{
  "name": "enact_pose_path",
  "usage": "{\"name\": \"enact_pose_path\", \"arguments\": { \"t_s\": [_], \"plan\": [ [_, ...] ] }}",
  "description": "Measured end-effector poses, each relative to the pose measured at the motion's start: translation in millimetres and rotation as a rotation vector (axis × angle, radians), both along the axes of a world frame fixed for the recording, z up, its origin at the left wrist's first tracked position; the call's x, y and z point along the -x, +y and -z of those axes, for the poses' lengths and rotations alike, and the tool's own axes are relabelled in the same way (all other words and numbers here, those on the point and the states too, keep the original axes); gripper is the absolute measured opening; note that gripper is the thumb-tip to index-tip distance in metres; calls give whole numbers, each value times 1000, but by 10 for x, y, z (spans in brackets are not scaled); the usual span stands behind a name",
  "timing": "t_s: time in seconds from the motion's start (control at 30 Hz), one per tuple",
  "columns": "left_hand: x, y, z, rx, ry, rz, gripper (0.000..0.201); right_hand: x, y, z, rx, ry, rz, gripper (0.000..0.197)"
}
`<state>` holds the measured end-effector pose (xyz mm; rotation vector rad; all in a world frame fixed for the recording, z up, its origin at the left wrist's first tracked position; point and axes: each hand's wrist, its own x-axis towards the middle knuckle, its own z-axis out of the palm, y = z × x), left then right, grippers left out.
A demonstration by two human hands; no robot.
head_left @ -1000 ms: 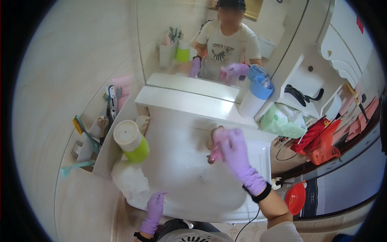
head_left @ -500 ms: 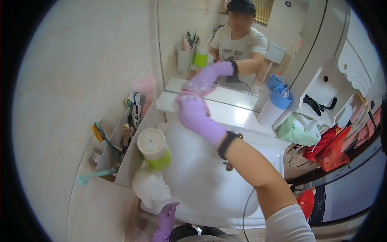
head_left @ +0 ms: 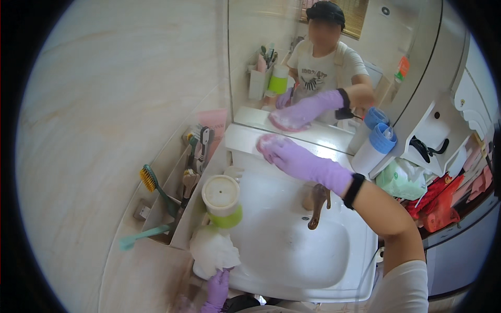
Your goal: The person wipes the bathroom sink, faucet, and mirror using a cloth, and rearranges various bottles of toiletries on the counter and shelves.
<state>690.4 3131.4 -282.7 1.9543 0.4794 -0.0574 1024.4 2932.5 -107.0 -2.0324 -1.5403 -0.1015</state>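
Note:
My right hand (head_left: 297, 157), in a purple glove, presses a soapy pink cloth (head_left: 265, 142) onto the white ledge (head_left: 241, 136) below the mirror. The cloth's far edge peeks out beyond my fingertips; the rest is covered by the hand. My left hand (head_left: 218, 286), also gloved in purple, is at the front left rim of the white sink (head_left: 292, 245). Its fingers are stretched out, with the tips against a crumpled white item (head_left: 213, 251). Behind that item stands a white and green container (head_left: 222, 201), its pale round base facing up.
A wall holder (head_left: 180, 235) with toothbrushes is on the left. A brown faucet (head_left: 315, 206) rises below my right forearm. On the right are a white and blue bottle (head_left: 374, 148), a green tissue pack (head_left: 402, 179) and an open white cabinet (head_left: 436, 130). The mirror (head_left: 250, 36) reflects me.
My right hand has slid the cloth rightward along the ledge. My left hand has come up to the crumpled white item. The view has turned, uncovering the faucet.

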Motion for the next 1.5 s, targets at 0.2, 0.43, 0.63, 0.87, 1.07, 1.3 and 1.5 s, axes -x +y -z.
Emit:
{"name": "enact_pose_path", "arguments": {
  "t_s": [0.2,0.43,0.63,0.87,1.07,1.3,1.5],
  "plan": [
    [31,-154,60,85,-66,-32,23,-476,833,190,-196,-305,182,15],
    [36,-275,-180,48,-93,-65,23,-342,772,36,70,42,-149,17],
    [85,-168,-153,-7,-121,-40,23,-14,211,-163,169,320,-68,14],
    [-58,-394,-147,83,-164,-23,19,-288,766,226,-134,-603,-7,14],
    [-295,-567,-184,21,-233,124,19,-96,355,168,61,-423,155,22],
    [-214,-299,-169,-1,-235,132,20,377,-913,7,51,-288,393,23],
    [-138,-67,-165,9,-55,58,22,201,-178,-7,400,-262,742,37]
  ]
}}
